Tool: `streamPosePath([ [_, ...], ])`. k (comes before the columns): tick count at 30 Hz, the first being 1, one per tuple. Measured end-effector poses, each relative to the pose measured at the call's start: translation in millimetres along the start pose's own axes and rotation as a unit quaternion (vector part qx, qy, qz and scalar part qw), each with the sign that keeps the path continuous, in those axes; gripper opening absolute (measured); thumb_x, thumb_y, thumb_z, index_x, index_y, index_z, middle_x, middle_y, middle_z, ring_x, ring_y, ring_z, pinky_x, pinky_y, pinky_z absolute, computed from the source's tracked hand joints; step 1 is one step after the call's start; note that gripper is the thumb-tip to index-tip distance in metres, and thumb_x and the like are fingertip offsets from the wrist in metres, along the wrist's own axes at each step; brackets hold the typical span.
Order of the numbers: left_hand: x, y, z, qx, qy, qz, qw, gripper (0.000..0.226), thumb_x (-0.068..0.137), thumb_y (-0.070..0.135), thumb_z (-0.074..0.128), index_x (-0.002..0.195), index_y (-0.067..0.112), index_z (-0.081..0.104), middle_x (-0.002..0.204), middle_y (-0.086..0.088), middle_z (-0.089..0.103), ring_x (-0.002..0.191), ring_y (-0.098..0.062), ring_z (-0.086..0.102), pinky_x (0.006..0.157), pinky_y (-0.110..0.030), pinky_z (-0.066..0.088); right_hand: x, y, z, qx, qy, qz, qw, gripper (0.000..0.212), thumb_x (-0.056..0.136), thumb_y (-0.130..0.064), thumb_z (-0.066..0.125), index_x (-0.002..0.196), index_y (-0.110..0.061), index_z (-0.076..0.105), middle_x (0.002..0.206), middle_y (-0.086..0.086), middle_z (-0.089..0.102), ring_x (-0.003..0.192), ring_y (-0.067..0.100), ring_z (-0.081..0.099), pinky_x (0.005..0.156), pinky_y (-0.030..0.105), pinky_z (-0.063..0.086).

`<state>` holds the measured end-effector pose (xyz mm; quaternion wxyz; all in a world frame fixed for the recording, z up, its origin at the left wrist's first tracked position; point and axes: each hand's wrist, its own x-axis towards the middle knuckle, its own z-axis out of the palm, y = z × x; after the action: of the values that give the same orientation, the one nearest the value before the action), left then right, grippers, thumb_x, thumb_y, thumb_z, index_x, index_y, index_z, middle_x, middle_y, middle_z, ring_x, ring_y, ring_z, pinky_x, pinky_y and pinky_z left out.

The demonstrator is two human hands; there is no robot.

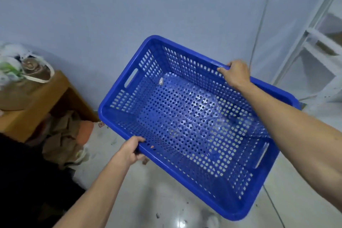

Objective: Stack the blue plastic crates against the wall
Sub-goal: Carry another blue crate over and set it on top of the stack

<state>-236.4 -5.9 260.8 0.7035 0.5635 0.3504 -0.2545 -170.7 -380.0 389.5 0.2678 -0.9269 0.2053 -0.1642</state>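
Observation:
A blue plastic crate (187, 122) with perforated walls and floor hangs in the air in front of me, tilted, its open top facing me. My left hand (130, 151) grips the near long rim. My right hand (235, 73) grips the far long rim. The crate is empty apart from a small pale scrap near its far left corner. Behind it rises the pale blue wall (129, 9). Through the holes I cannot tell whether another crate lies below.
A wooden table (39, 98) stands at the left with bags on top and brown paper and clutter beneath. A white metal shelf frame (318, 37) stands at the right. A thin cable runs down the wall. The tiled floor (157, 196) is glossy and speckled with dirt.

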Motion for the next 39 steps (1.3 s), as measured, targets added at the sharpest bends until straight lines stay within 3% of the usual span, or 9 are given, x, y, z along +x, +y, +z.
streamPosePath([
  [5,30.9,29.4,21.2,-0.064,0.026,0.002,0.998,0.012,0.091,0.000,0.049,0.093,0.008,0.056,0.093,-0.015,0.070,0.052,-0.028,0.072,0.042,-0.037,0.058,85.5,-39.5,25.9,0.008,-0.026,-0.066,0.997,0.045,0.086,-0.039,0.067,0.068,0.002,0.065,0.065,0.013,0.064,0.065,0.031,0.062,0.057,0.034,0.044],
  [9,59.1,49.7,31.7,-0.104,0.033,-0.009,0.994,0.009,0.091,0.000,0.049,0.092,0.007,0.055,0.070,-0.016,0.073,0.051,-0.030,0.071,0.040,-0.038,0.057,138.6,-73.1,54.5,-0.008,-0.044,-0.115,0.992,0.044,0.086,-0.040,0.069,0.075,0.003,0.067,0.072,0.015,0.067,0.068,0.031,0.063,0.062,0.037,0.051],
  [14,105.2,88.7,40.6,-0.123,0.034,-0.016,0.992,0.008,0.093,-0.001,0.048,0.094,0.005,0.054,0.092,-0.018,0.067,0.050,-0.030,0.071,0.036,-0.032,0.053,201.1,-106.9,97.7,-0.035,-0.059,-0.145,0.987,0.045,0.086,-0.041,0.067,0.074,0.002,0.069,0.073,0.015,0.069,0.068,0.031,0.065,0.065,0.040,0.055],
  [19,142.2,127.7,54.7,-0.135,0.022,-0.020,0.990,0.010,0.093,-0.001,0.046,0.092,0.006,0.053,0.062,-0.012,0.071,0.045,-0.026,0.069,0.036,-0.030,0.053,258.4,-134.8,133.2,-0.068,-0.059,-0.163,0.983,0.049,0.086,-0.043,0.065,0.060,-0.002,0.060,0.064,0.011,0.059,0.065,0.033,0.062,0.057,0.036,0.048],
  [23,168.3,147.6,70.9,-0.133,0.025,-0.025,0.990,0.019,0.091,0.001,0.049,0.107,0.007,0.054,0.088,-0.016,0.071,0.061,-0.029,0.073,0.051,-0.040,0.062,305.1,-140.4,160.9,-0.096,-0.063,-0.173,0.978,0.047,0.087,-0.046,0.063,0.066,-0.003,0.066,0.068,0.014,0.065,0.064,0.032,0.063,0.064,0.041,0.055],
  [25,177.7,156.6,80.7,-0.131,0.022,-0.023,0.991,0.022,0.089,0.001,0.049,0.109,0.008,0.055,0.096,-0.016,0.071,0.060,-0.028,0.073,0.048,-0.037,0.061,326.9,-140.4,173.4,-0.106,-0.060,-0.169,0.978,0.049,0.085,-0.051,0.062,0.066,-0.007,0.067,0.065,0.014,0.065,0.063,0.031,0.063,0.066,0.043,0.057],
  [30,190.2,158.4,109.0,-0.161,0.035,-0.031,0.986,0.017,0.084,0.000,0.050,0.098,0.008,0.055,0.088,-0.012,0.071,0.067,-0.030,0.072,0.052,-0.040,0.062,380.9,-142.2,207.9,-0.122,-0.071,-0.205,0.968,0.055,0.080,-0.064,0.060,0.078,-0.010,0.070,0.070,0.015,0.066,0.066,0.034,0.064,0.070,0.047,0.058],
  [33,198.0,152.2,122.1,-0.166,0.057,-0.027,0.984,0.021,0.077,0.003,0.054,0.097,0.010,0.054,0.094,-0.014,0.057,0.090,-0.030,0.057,0.066,-0.043,0.060,399.5,-144.6,225.4,-0.115,-0.085,-0.215,0.966,0.051,0.082,-0.060,0.063,0.090,-0.010,0.068,0.082,0.018,0.067,0.074,0.037,0.064,0.075,0.050,0.056],
  [39,195.8,173.4,130.7,-0.184,0.063,-0.010,0.981,0.034,0.068,0.003,0.056,0.100,0.009,0.053,0.101,-0.013,0.049,0.093,-0.030,0.047,0.069,-0.046,0.062,427.3,-142.0,252.1,-0.129,-0.120,-0.203,0.963,0.046,0.086,-0.053,0.063,0.105,-0.011,0.065,0.095,0.019,0.067,0.082,0.038,0.064,0.079,0.051,0.056],
])
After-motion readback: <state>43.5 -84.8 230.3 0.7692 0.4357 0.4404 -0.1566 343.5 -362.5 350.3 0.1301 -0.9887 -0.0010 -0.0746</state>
